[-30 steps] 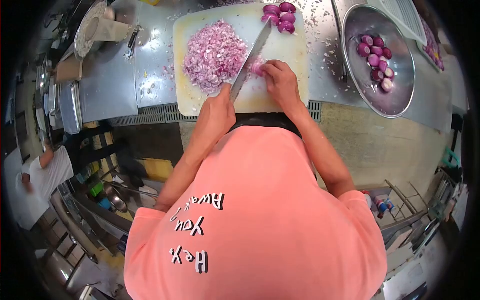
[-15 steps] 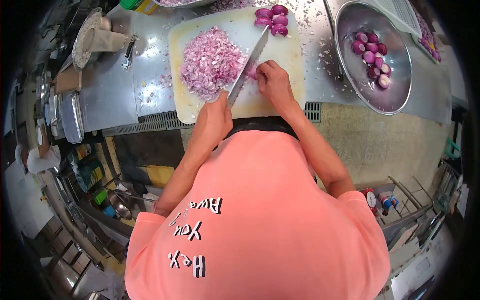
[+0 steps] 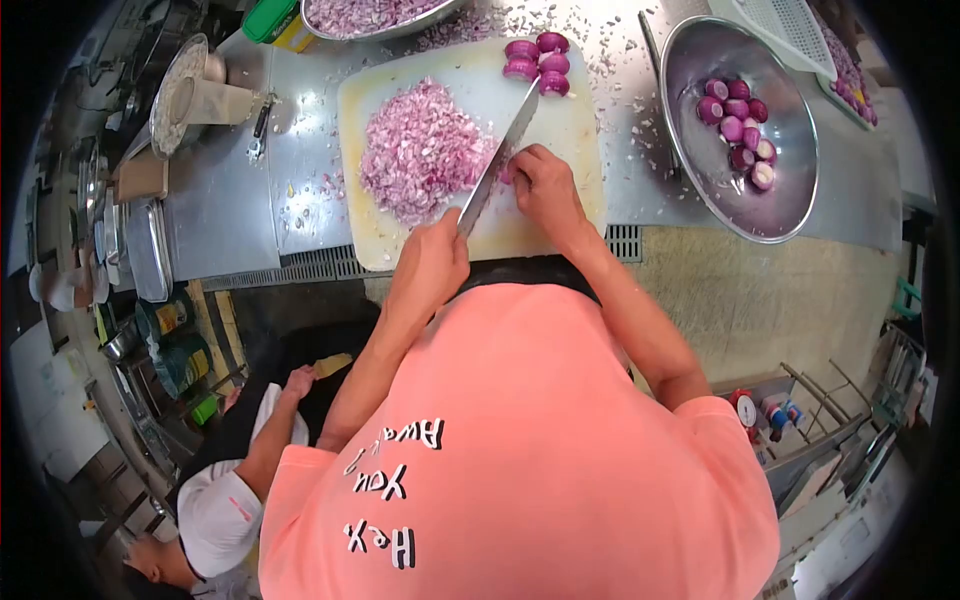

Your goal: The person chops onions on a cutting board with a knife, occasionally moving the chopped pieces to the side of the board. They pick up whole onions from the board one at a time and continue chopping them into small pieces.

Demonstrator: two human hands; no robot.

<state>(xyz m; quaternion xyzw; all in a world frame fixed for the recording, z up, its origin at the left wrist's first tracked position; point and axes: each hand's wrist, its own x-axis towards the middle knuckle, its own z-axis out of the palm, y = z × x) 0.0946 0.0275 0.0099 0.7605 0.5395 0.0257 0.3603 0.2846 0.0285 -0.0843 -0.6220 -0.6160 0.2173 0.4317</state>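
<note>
My left hand point(image 3: 432, 258) is closed round the handle of a kitchen knife point(image 3: 500, 160), its long blade slanting up to the right over a white cutting board point(image 3: 400, 248). My right hand point(image 3: 548, 192) is pinched on a small piece of red onion point(image 3: 506, 175), right beside the blade; the fingers hide most of the piece. Left of the blade lies a heap of chopped red onion point(image 3: 420, 150). Several peeled red onion halves point(image 3: 538, 62) sit at the board's far edge, close to the knife tip.
To the right, a steel bowl point(image 3: 790, 205) holds several peeled red onions point(image 3: 738, 108). At the back stands another bowl point(image 3: 385, 27) of chopped onion. A peeler point(image 3: 261, 128) and a plastic container point(image 3: 215, 103) lie left. A co-worker point(image 3: 215, 510) bends down at lower left, near my left arm.
The co-worker has come into view at lower left. The whole view has shifted, so the board sits slightly lower. My hands keep nearly the same place on the knife and onion.
</note>
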